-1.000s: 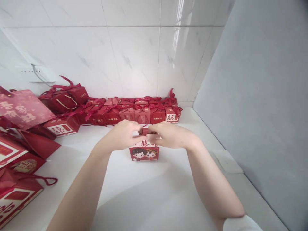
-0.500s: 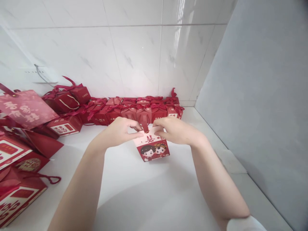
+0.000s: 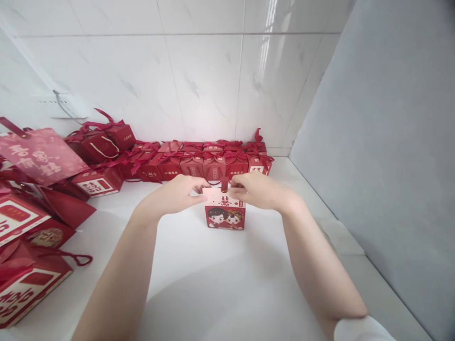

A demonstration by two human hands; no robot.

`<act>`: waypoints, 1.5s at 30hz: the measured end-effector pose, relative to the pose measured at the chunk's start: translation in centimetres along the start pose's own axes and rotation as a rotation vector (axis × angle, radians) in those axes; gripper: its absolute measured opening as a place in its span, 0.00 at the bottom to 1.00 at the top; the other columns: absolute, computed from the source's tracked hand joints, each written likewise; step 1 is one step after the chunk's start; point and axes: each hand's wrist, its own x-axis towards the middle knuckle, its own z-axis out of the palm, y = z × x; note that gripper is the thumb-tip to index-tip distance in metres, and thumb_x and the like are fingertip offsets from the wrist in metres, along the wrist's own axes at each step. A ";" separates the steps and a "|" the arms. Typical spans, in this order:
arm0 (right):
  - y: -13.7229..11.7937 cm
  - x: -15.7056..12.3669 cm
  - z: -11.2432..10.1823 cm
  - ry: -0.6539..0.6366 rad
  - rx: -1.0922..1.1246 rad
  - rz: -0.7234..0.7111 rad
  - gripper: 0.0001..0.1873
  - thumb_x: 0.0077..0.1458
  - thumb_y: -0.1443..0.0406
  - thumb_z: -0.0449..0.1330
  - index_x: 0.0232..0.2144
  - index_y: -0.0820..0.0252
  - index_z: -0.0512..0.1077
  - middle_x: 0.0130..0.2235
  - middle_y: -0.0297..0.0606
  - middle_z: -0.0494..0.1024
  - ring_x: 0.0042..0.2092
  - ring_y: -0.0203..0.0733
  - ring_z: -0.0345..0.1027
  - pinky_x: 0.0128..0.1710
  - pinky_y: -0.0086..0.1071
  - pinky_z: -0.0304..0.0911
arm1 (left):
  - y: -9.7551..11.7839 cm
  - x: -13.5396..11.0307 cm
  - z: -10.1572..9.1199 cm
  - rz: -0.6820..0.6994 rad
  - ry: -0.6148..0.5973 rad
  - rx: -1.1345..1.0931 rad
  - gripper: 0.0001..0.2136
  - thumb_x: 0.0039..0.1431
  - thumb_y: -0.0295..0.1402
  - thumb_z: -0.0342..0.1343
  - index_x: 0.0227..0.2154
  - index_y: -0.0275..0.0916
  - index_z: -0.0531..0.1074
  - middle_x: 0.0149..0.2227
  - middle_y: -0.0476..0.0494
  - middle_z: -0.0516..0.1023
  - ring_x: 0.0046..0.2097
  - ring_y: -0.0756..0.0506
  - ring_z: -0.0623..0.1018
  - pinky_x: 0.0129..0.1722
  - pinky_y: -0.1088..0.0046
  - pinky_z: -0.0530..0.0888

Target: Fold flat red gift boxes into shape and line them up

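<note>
A small red and pale pink gift box (image 3: 225,218) stands upright on the white tabletop, its front printed with two cartoon figures and red characters. A dark red strap loop (image 3: 224,183) rises from the middle of its top. My left hand (image 3: 181,193) pinches the box's top left corner, thumb in front and fingers behind. At the top right, my right hand (image 3: 258,190) grips the same edge with its thumb in front. The fingertips behind the box are partly hidden.
Rows of red gift boxes (image 3: 192,166) with ribbons line the tiled wall (image 3: 202,80). More boxes crowd the left, including a pink bag-shaped one (image 3: 39,154) and a box with a cord handle (image 3: 33,279). A grey panel (image 3: 387,142) borders the right side.
The gift box has gone from tilted to upright and sits slightly farther right. Both hands stay at its top corners. The whole view has shifted a little.
</note>
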 end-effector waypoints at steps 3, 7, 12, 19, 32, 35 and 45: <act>0.5 0.0 -0.1 -0.022 0.010 0.043 0.07 0.56 0.67 0.54 0.25 0.57 0.62 0.29 0.35 0.72 0.27 0.35 0.62 0.25 0.31 0.49 | -0.4 0.0 0.1 -0.074 -0.056 -0.008 0.19 0.55 0.42 0.57 0.48 0.42 0.74 0.45 0.43 0.80 0.44 0.41 0.79 0.38 0.72 0.72; 0.8 -0.1 0.1 -0.007 -0.025 0.025 0.08 0.56 0.69 0.53 0.25 0.57 0.61 0.29 0.35 0.72 0.27 0.36 0.62 0.25 0.30 0.51 | -0.3 0.0 0.2 -0.053 -0.062 -0.018 0.16 0.56 0.45 0.55 0.41 0.41 0.76 0.41 0.44 0.80 0.40 0.42 0.79 0.35 0.73 0.71; 1.6 0.4 0.3 0.004 -0.018 0.011 0.10 0.56 0.72 0.52 0.24 0.57 0.62 0.27 0.34 0.72 0.26 0.37 0.63 0.26 0.30 0.51 | -1.0 0.8 0.9 -0.055 0.004 -0.001 0.16 0.60 0.45 0.50 0.28 0.40 0.75 0.29 0.47 0.78 0.30 0.44 0.75 0.27 0.72 0.65; 5.4 2.1 5.0 0.331 0.342 0.027 0.20 0.55 0.62 0.60 0.51 0.57 0.66 0.46 0.41 0.77 0.41 0.45 0.71 0.41 0.36 0.65 | -4.9 3.8 11.0 -0.098 0.181 -0.698 0.26 0.57 0.54 0.53 0.49 0.39 0.74 0.50 0.41 0.78 0.51 0.36 0.76 0.50 0.63 0.72; 6.2 -0.6 15.0 0.558 0.880 0.348 0.28 0.61 0.42 0.46 0.49 0.55 0.69 0.48 0.40 0.78 0.50 0.47 0.72 0.51 0.41 0.64 | -4.8 4.1 17.1 -0.160 0.472 -0.966 0.30 0.63 0.55 0.44 0.57 0.36 0.67 0.55 0.37 0.75 0.56 0.38 0.75 0.58 0.59 0.68; 6.1 -0.9 14.9 0.547 0.851 0.377 0.28 0.62 0.42 0.44 0.44 0.56 0.68 0.45 0.41 0.79 0.47 0.48 0.73 0.47 0.41 0.65 | -5.1 3.7 17.2 -0.124 0.439 -0.908 0.29 0.64 0.54 0.44 0.57 0.38 0.66 0.56 0.38 0.74 0.56 0.39 0.74 0.58 0.60 0.68; 6.9 -1.5 13.9 0.541 0.866 0.348 0.24 0.61 0.44 0.49 0.43 0.56 0.68 0.44 0.39 0.79 0.46 0.47 0.72 0.46 0.38 0.64 | -3.9 3.5 16.7 -0.093 0.393 -0.847 0.27 0.65 0.54 0.41 0.55 0.39 0.65 0.51 0.40 0.77 0.52 0.41 0.77 0.53 0.62 0.72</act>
